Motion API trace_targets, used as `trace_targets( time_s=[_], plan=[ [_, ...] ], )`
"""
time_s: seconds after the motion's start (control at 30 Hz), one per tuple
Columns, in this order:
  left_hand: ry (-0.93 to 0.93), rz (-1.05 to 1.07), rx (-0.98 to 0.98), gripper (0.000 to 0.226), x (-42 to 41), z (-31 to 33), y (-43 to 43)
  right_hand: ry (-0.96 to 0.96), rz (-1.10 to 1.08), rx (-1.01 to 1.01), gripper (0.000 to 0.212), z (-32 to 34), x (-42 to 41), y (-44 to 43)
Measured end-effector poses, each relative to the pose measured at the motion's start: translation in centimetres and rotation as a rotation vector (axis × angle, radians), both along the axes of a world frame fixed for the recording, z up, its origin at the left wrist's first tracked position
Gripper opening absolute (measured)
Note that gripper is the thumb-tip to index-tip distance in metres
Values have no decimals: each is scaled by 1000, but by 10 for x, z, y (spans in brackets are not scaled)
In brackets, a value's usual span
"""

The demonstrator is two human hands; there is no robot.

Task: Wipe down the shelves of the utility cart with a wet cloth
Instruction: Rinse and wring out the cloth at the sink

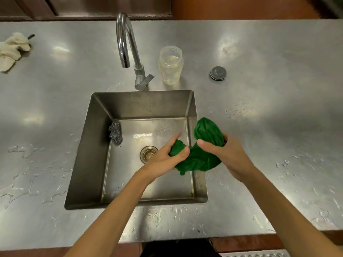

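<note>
both hands hold a green cloth (202, 156) over the right side of a steel sink (96, 145), set into a steel bench (278, 117). the left hand (165, 158) has its fingers (182, 152) closed around the left end of the cloth, thumb pressed on top, index finger stretched forward and free. the right hand (222, 154) has its fingers clenched around the other end, thumb (204, 143) across the front, and a bunched fold of cloth stands up just beyond those fingers, over the sink's right rim. between the two grips the cloth sags in a crumpled mass, with a corner hanging below the left hand's fingers.

nearer than the fingers, the front strip of bench is spotted with water drops, and more puddles lie to the left.

just left of the left fingers sits the drain (149, 154) in the sink floor. farther left, a steel wool scrubber (115, 131) leans against the sink's left wall.

beyond the fingers, past the sink's far rim, a curved faucet (128, 47) rises from the bench, its lever pointing right. just right of it stands an open clear jar (170, 65), and farther right lies a round grey sink plug (218, 73). at the far left edge a cream rag (11, 51) lies crumpled.
</note>
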State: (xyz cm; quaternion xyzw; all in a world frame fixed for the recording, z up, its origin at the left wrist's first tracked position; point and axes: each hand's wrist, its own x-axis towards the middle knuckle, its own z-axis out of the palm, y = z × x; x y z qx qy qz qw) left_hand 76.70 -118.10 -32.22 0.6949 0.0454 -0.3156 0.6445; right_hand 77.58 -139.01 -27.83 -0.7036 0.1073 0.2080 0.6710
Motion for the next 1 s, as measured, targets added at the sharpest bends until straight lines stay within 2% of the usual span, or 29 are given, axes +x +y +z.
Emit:
trace_targets(
  time_s=[0.1,0.2,0.27,0.37,0.43,0.53,0.7,0.83,0.87,0.9,1.0],
  plan=[
    [-121,-209,9,75,-7,24,-21,-91,-142,-48,51,31,-10,-10],
    [-441,-198,196,56,-7,43,-49,-191,-150,-130,45,60,-17,-15],
    [-570,-184,193,49,-9,57,-64,-254,-150,-196,46,75,-24,-22],
    [-597,-152,117,38,-12,73,-80,-330,-172,-292,52,98,-30,-39],
    [-616,-152,93,35,-13,77,-88,-383,-128,-371,42,112,-32,-54],
    [-533,-103,40,16,-14,78,-99,-439,-42,-508,31,124,-33,-77],
    [-375,19,9,15,-12,89,-115,-525,21,-723,29,130,-29,-129],
    [-422,-1,-24,10,-5,105,-117,-587,38,-767,21,128,-27,-172],
    [-424,-30,-28,11,-3,109,-119,-596,63,-777,21,127,-28,-178],
    [-422,-72,-2,24,-2,113,-122,-604,92,-780,21,126,-28,-181],
    [-439,-229,239,88,-2,121,-140,-604,179,-788,34,124,-29,-181]
  ],
)
